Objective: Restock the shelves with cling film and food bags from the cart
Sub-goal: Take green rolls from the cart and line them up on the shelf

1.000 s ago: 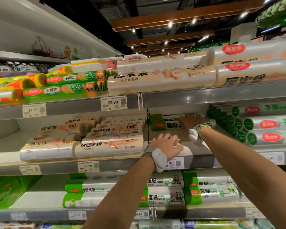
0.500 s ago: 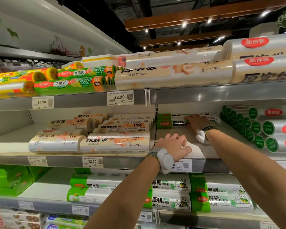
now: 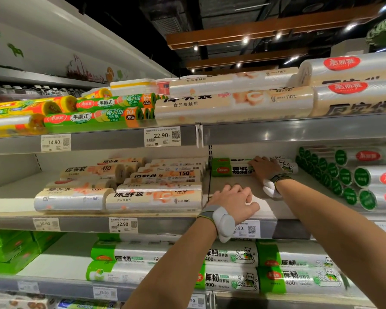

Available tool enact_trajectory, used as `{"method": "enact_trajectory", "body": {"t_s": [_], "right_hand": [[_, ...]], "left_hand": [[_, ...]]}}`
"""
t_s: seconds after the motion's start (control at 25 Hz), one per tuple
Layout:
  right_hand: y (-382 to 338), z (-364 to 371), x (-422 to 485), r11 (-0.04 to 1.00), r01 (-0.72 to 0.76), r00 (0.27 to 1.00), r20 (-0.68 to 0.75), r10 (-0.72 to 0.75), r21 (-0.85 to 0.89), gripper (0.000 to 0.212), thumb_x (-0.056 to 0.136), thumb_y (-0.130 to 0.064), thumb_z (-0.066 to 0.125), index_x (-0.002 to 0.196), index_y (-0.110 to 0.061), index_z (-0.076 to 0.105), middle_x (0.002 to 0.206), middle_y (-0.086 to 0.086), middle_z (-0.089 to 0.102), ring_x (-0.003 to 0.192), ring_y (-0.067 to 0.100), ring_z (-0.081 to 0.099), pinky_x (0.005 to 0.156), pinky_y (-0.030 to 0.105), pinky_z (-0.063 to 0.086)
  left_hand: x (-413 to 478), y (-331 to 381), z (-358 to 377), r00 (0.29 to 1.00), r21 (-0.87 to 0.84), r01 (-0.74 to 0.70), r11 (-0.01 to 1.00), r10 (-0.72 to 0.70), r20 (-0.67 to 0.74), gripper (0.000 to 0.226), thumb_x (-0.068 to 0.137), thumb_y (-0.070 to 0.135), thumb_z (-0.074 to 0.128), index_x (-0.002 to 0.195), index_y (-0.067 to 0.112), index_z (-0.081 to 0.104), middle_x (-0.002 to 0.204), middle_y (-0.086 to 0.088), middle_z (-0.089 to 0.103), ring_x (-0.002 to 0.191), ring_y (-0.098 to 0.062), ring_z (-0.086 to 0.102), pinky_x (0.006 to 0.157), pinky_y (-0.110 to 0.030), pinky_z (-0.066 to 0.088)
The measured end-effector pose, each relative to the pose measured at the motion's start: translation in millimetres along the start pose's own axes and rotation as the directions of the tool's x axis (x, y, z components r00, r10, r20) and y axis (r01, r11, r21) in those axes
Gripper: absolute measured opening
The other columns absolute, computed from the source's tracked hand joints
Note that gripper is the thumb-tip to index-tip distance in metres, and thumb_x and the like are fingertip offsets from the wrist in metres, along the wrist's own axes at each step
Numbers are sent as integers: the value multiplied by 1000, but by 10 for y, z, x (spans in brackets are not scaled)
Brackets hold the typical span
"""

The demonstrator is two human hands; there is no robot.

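We see both hands up on the middle shelf (image 3: 165, 226), well apart from each other. The right hand (image 3: 264, 169) is deep at the back of the shelf, palm down, fingers laid fairly flat across the green-ended panda rolls (image 3: 228, 170), not wrapped round them as far as we can see. Those rolls lie lengthwise against the back wall, just right of the shelf divider, one behind the other. The left hand (image 3: 234, 200) is nearer the front edge, knuckles up, fingers curled under, resting on a white sheet (image 3: 263, 205) on the shelf floor. Whether it grips anything we cannot tell. Each wrist carries a grey strap with a white device: left wrist device (image 3: 223, 223), right wrist device (image 3: 269, 188).

Left of the divider on the same shelf sit beige food bag packs (image 3: 154, 197), stacked in rows, front row flush with the edge. At the right end are green-capped rolls (image 3: 363, 181), piled with ends facing us. The upper shelf (image 3: 299, 131) holds long beige and clear packs, plus green-orange rolls (image 3: 98, 118) to the left, and a 22.90 price tag (image 3: 162, 136) is on its edge. On the lower shelf (image 3: 54, 286), green-and-white panda packs (image 3: 231, 278) lie in two layers, partly hidden by both forearms
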State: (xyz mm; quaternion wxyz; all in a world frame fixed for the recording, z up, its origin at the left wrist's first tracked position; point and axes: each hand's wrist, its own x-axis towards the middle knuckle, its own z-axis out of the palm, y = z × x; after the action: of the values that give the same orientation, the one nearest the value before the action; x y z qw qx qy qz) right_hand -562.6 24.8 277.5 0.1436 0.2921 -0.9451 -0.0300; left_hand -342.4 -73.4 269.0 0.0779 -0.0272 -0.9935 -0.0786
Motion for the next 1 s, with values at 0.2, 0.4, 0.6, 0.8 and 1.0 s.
{"method": "enact_trajectory", "body": {"t_s": [0.2, 0.4, 0.6, 0.8, 1.0], "right_hand": [[2, 20, 2, 1000, -7, 1000, -17, 7, -28, 42, 101, -24, 40, 143, -24, 39, 147, 4, 36, 137, 27, 34, 110, 50, 29], [22, 39, 13, 1000, -11, 1000, -12, 11, -19, 41, 103, -24, 36, 144, -24, 39, 148, 4, 36, 137, 27, 34, 110, 51, 28], [6, 41, 15, 999, -14, 1000, 16, 15, -41, 44, 102, -28, 39, 145, -24, 35, 148, 3, 35, 137, 27, 31, 110, 51, 30], [-76, -99, -73, 1000, -15, 996, -89, 17, 26, 65, 95, -48, 45, 151, -22, 24, 150, 2, 34, 136, 27, 31, 105, 48, 34], [-204, -415, -447, 990, -69, 998, 8, 69, 121, 70, 94, -48, 53, 152, -23, 25, 153, 3, 35, 139, 28, 33, 109, 42, 34]], "left_hand": [[-9, 4, -7, 1000, 11, -3, 1000, 3, -6, 27, 88, 49, 36, 100, 26, 46, 116, 2, 48, 109, -23, 39, 84, -42, 34], [-14, 10, 2, 1000, 14, -6, 1000, 6, 5, 27, 89, 49, 35, 99, 26, 46, 116, 1, 49, 108, -23, 39, 86, -43, 35], [-17, -1, 1, 1000, 20, -12, 1000, 12, -3, 27, 89, 48, 34, 99, 26, 45, 116, 1, 49, 109, -24, 40, 87, -43, 36], [-1, 7, -6, 1000, 15, -4, 1000, 4, -24, 24, 92, 45, 31, 100, 27, 46, 117, 1, 49, 109, -23, 39, 90, -44, 36], [-40, 21, -2, 999, 70, -2, 998, 4, -33, 27, 99, 32, 26, 108, 22, 50, 121, -3, 52, 114, -23, 43, 91, -45, 37]]}}
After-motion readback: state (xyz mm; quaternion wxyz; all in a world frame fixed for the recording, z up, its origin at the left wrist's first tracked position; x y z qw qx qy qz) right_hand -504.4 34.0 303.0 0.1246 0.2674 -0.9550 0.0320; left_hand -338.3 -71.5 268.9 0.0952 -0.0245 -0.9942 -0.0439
